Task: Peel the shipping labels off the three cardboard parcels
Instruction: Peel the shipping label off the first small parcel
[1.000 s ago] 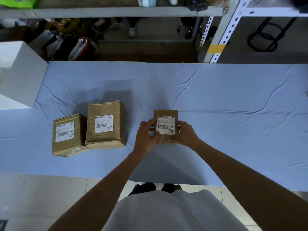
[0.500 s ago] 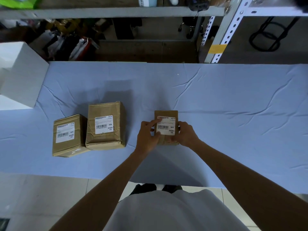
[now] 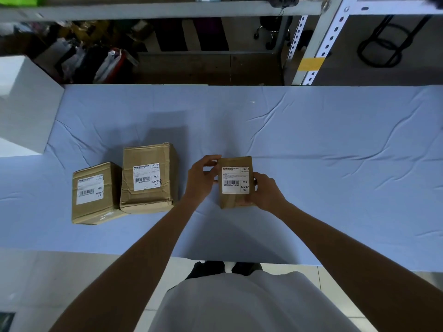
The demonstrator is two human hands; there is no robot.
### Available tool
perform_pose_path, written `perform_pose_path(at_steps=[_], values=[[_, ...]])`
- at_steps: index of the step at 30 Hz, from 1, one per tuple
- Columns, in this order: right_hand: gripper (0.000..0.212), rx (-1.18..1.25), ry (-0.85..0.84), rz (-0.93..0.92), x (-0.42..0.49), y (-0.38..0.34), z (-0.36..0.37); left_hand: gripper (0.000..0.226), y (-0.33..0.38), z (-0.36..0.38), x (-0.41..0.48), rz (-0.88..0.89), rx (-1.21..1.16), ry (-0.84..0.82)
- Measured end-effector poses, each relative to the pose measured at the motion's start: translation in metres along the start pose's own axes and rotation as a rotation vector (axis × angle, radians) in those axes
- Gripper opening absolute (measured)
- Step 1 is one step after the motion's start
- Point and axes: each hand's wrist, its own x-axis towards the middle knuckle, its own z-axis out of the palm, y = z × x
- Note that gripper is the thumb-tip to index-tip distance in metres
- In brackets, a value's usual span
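Observation:
Three brown cardboard parcels lie on the blue-covered table (image 3: 311, 144), each with a white shipping label on top. The small parcel (image 3: 233, 200) is in the middle, its label (image 3: 235, 180) flat and fully stuck. My left hand (image 3: 202, 179) holds the parcel's left side, with fingers curled at its top left corner. My right hand (image 3: 267, 191) grips its right side, thumb by the label's right edge. The medium parcel (image 3: 148, 178) and its label (image 3: 146, 176) sit to the left. The leftmost parcel (image 3: 96, 194) with its label (image 3: 90, 189) touches the medium one.
A white box (image 3: 24, 104) stands at the table's far left. Behind the table a metal shelf rack (image 3: 318, 39) rises, with clutter and bags on the floor under it. The table's near edge runs just in front of my body.
My left hand has slid up from the label's left edge to the small parcel's top left corner. The label looks as flat as before. The other parcels have not moved.

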Motion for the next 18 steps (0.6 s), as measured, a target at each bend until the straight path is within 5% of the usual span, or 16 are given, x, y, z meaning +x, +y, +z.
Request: perform_pose_path(at_steps=[18], values=[[0.056,0.019,-0.004,-0.013,-0.005,0.000,-0.001,0.033,-0.001,0.015,-0.035,0.149,0.017,0.238]])
